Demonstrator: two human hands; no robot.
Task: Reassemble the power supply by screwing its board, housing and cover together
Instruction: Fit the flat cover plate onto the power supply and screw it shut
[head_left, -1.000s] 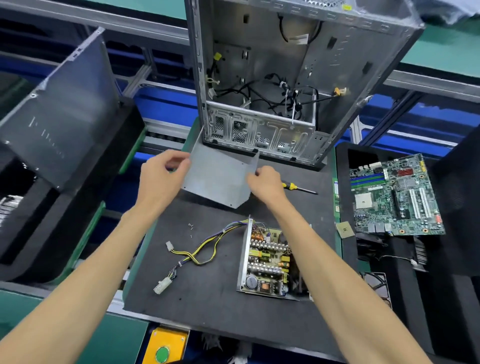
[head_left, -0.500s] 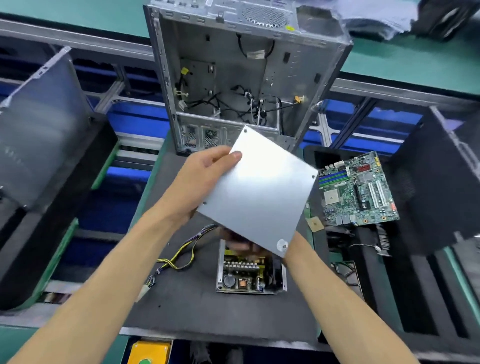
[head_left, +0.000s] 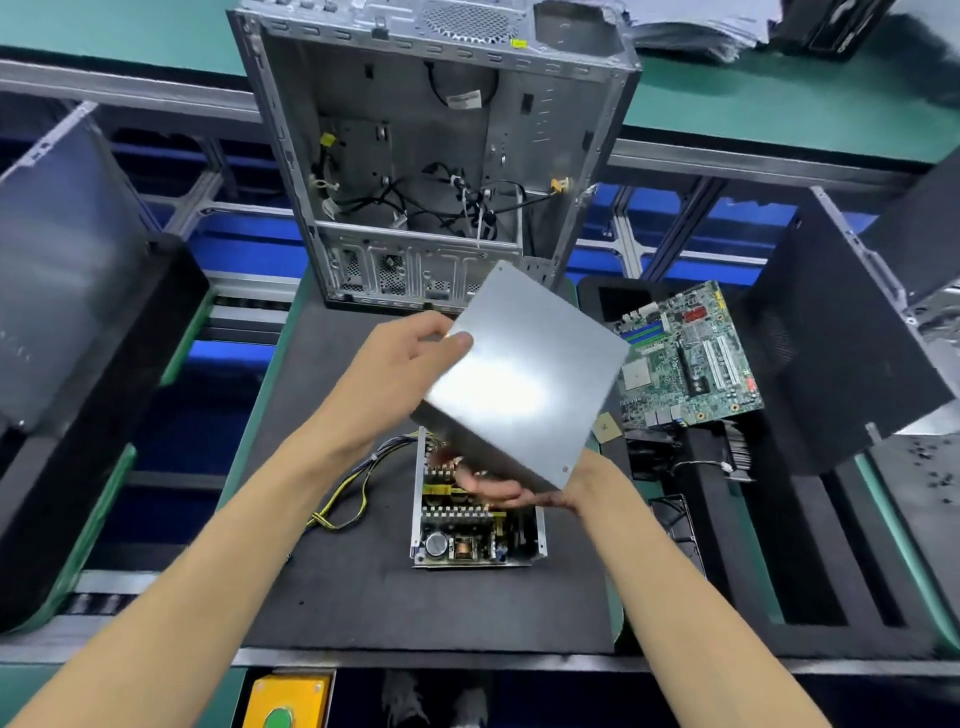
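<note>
I hold the grey metal power supply cover (head_left: 524, 374) tilted in the air above the mat. My left hand (head_left: 400, 374) grips its upper left edge, thumb on the top face. My right hand (head_left: 493, 486) holds it from underneath, fingers curled under the lower edge and mostly hidden by the cover. Directly below lies the open power supply housing (head_left: 478, 530) with its board showing coils and capacitors. Its yellow and black cable bundle (head_left: 348, 493) trails to the left on the black mat (head_left: 363, 597).
An empty grey computer case (head_left: 431, 156) stands at the back of the mat. A green motherboard (head_left: 685, 358) lies to the right on black foam, with a small CPU chip (head_left: 605, 428) beside it. Grey panels lean at left (head_left: 57, 270) and right.
The cover was lifted from the mat near the case and turned over above the housing. It has since tilted further and come lower, and the view shifted nearer.
</note>
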